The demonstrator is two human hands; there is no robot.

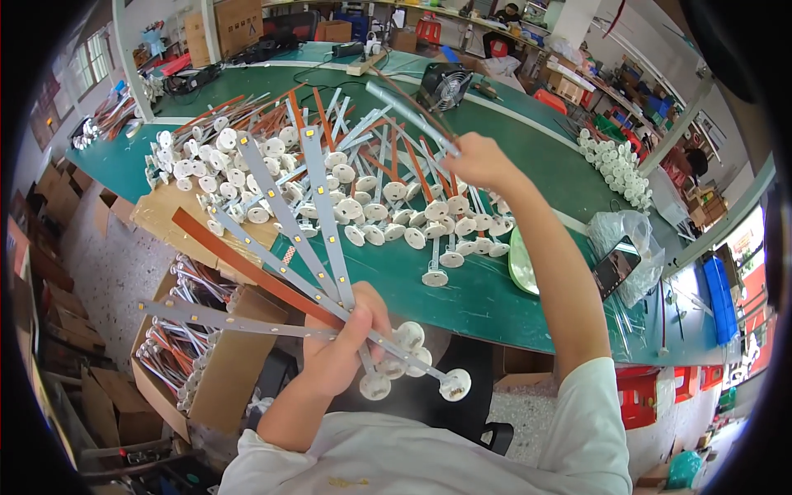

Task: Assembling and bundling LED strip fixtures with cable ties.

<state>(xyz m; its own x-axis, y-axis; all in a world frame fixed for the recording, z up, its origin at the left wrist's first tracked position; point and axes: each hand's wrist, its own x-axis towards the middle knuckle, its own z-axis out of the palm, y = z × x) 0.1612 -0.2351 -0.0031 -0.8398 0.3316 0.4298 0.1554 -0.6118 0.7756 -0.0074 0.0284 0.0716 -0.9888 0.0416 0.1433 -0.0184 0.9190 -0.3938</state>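
Observation:
My left hand (342, 338) is closed around a fan of LED strips (322, 210). Most are grey with small yellow chips, and one shows an orange-brown face. White round end pieces (456, 384) on these strips stick out below the hand, to its right. Farther out and to the right, my right hand (481, 161) grips the end of a long light-grey strip (404, 111), which points up and left over the pile. A thin brown length runs beside that strip. Under and between both hands lies a heap of similar strips with white discs (375, 212).
The green table (396, 289) carries a small black fan (445, 85), a green-rimmed dish (522, 262), a phone (617, 266) against a plastic bag (648, 280), and more white discs (615, 169). A cardboard box (219, 375) of strips stands lower left. A blue tray (719, 299) is far right.

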